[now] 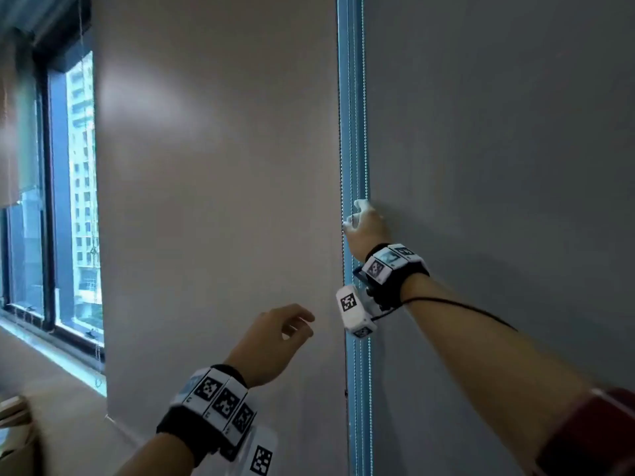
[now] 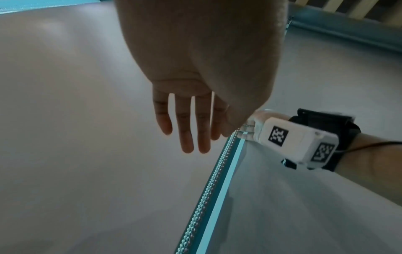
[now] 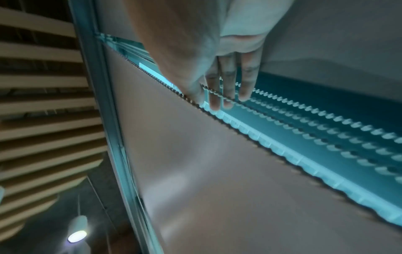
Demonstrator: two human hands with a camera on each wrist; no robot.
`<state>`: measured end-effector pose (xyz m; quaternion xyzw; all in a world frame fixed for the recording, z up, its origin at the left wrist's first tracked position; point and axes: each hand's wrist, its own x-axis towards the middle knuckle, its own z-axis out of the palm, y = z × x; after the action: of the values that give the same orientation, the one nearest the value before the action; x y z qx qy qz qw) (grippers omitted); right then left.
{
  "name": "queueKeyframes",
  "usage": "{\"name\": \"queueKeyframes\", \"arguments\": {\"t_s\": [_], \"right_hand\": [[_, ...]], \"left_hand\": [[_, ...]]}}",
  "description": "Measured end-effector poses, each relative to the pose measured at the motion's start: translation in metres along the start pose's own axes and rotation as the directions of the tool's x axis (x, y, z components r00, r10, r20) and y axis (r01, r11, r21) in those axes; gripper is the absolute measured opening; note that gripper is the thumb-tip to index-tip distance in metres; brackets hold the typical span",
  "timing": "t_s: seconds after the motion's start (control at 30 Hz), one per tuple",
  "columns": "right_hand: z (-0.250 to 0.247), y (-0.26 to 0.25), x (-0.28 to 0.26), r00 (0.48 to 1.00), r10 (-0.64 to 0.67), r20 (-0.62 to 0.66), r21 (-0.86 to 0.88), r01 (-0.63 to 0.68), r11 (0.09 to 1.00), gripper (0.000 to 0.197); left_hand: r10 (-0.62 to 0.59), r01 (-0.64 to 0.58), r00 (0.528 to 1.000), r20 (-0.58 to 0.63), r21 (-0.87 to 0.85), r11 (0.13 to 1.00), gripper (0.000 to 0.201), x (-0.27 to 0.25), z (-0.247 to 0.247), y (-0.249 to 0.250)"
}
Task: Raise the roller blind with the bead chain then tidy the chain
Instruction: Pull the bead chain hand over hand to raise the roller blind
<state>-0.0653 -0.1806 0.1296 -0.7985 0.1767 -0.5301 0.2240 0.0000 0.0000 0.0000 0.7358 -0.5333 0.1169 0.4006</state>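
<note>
Directly ahead of both hands hang two lowered blinds: a beige blind point(image 1: 220, 201) in front of the left hand and a grey blind point(image 1: 498, 166) behind the right hand. Between them runs a narrow bright gap point(image 1: 355, 97), and the chains point(image 1: 365, 115) hang down through it, several beaded strands side by side, passing above and below the right hand.

Off to the far left of the left hand, a window point(image 1: 79, 201) shows a tall building outside, with another blind partly raised above it.

The right hand point(image 1: 366, 225) is raised at the gap, well above the left hand and reaching into the strands. In the right wrist view its fingers point(image 3: 230, 82) are straight and close together, and one strand point(image 3: 217, 95) crosses over them near the tips, touching them; the thumb is hidden, so whether the strand is pinched cannot be told. The other strands point(image 3: 326, 120) run just beyond the fingertips, blurred.

The left hand point(image 1: 275, 341) hangs lower, in front of the beige blind and just left of the gap, holding nothing. Its fingers point(image 2: 187, 130) are relaxed and slightly spread, near the chains point(image 2: 208, 189) but apart from them.
</note>
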Motion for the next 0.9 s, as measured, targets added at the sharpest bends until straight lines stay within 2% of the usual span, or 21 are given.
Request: {"name": "queueKeyframes", "arguments": {"t_s": [0.13,0.23,0.37,0.6,0.67,0.8,0.9], "right_hand": [[0.005,-0.006,0.014,0.998,-0.015,-0.056,0.107,0.021,0.994,0.026],[0.012,-0.006,0.009,0.988,-0.083,-0.129,0.172,0.105,0.98,0.019],[0.019,-0.005,-0.003,0.963,-0.189,-0.192,0.186,0.225,0.956,0.036],[0.011,-0.013,-0.02,0.93,-0.262,-0.257,0.263,0.328,0.907,0.032],[0.012,-0.017,-0.024,0.928,-0.265,-0.262,0.3,0.339,0.891,0.033],[0.017,-0.024,-0.023,0.943,-0.257,-0.213,0.334,0.317,0.888,0.03],[0.018,-0.025,-0.026,0.946,-0.246,-0.209,0.342,0.307,0.888,0.032]], "left_hand": [[-0.007,0.008,1.0,-0.028,0.01,1.0,0.016,0.01,0.003,-0.003],[-0.014,0.015,0.998,-0.055,0.01,1.0,0.016,0.02,0.003,-0.004],[0.005,-0.005,0.997,-0.082,0.006,1.0,0.016,0.03,-0.002,0.002],[0.043,-0.041,0.993,-0.108,0.021,0.999,0.021,0.046,-0.012,0.016],[0.047,-0.053,0.992,-0.116,-0.054,0.997,0.028,0.051,-0.016,0.027],[0.015,-0.052,0.995,-0.1,-0.371,0.927,0.039,0.073,-0.029,0.063],[-0.037,-0.009,0.994,-0.104,-0.405,0.914,0.044,0.082,-0.036,0.077]]}}
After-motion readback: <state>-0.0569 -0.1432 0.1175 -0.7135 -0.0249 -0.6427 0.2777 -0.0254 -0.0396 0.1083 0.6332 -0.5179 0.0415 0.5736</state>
